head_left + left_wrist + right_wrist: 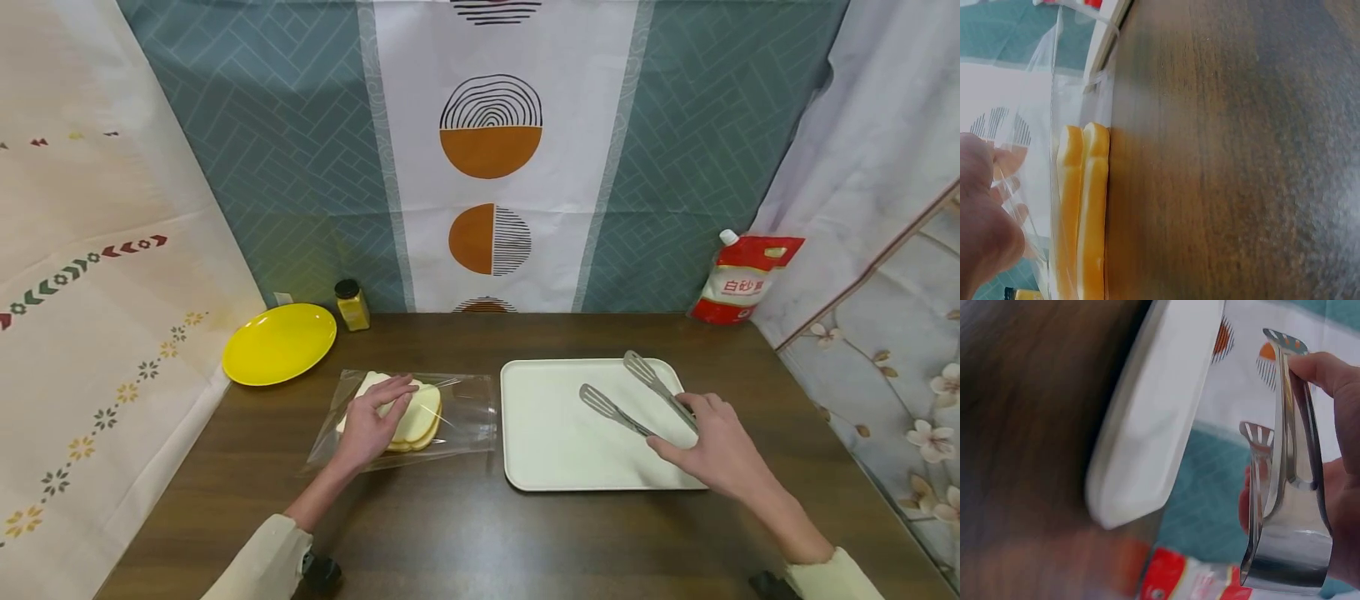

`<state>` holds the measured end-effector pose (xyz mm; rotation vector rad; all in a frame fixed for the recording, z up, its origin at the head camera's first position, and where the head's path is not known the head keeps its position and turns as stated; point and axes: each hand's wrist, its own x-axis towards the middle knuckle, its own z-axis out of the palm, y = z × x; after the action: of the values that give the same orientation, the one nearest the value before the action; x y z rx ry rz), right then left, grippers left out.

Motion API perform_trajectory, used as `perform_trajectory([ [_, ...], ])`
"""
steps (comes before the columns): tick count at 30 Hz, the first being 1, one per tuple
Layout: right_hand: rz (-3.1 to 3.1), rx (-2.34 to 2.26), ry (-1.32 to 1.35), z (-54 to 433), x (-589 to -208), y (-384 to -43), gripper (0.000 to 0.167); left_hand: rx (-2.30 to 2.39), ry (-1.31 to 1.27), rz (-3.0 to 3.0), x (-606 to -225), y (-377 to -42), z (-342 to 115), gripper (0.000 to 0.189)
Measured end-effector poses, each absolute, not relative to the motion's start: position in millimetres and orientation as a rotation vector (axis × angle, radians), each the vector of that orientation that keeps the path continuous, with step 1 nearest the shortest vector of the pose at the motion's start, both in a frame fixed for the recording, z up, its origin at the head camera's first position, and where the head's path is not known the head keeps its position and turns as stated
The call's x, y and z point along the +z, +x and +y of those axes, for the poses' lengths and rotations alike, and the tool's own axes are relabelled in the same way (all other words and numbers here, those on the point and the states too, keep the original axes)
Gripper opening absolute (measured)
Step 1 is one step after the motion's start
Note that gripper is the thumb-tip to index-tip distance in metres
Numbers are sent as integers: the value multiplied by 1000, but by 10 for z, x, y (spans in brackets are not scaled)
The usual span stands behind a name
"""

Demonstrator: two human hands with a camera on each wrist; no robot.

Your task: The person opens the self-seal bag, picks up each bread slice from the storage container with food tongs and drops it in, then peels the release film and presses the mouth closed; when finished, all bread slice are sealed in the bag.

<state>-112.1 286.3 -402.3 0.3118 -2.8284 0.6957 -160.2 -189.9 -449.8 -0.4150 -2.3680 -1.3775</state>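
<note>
In the head view my left hand (372, 423) is over the bread slices (424, 417), which lie stacked in a clear plastic bag (468, 417). The left wrist view has the bag's film drawn up to the thumb, with fingers behind it; my left hand (985, 219) appears to pinch the film. The slices' yellow crusts (1088, 206) stand side by side there. My right hand (723, 446) holds metal serving tongs (603, 406) with slotted ends, their two arms spread, above a white tray (558, 433). The right wrist view shows the tongs' bend (1291, 556) below the fingers.
A yellow plate (281, 346) sits at the back left, beside a small yellow jar (352, 305) with a black lid. At the back right a red and white pouch (742, 279) stands near the curtain. Patterned cloth hangs behind the brown table (465, 533).
</note>
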Motion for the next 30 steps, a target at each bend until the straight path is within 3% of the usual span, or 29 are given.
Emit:
perform_trajectory([
  [15, -2905, 611, -353, 3611, -4199, -1042, 91, -1361, -431, -2354, -4544, -1618, -1870, 18],
  [30, -3066, 581, -628, 3898, -4275, -1114, 101, -1343, -442, -2346, -4511, -1619, -1905, 18],
])
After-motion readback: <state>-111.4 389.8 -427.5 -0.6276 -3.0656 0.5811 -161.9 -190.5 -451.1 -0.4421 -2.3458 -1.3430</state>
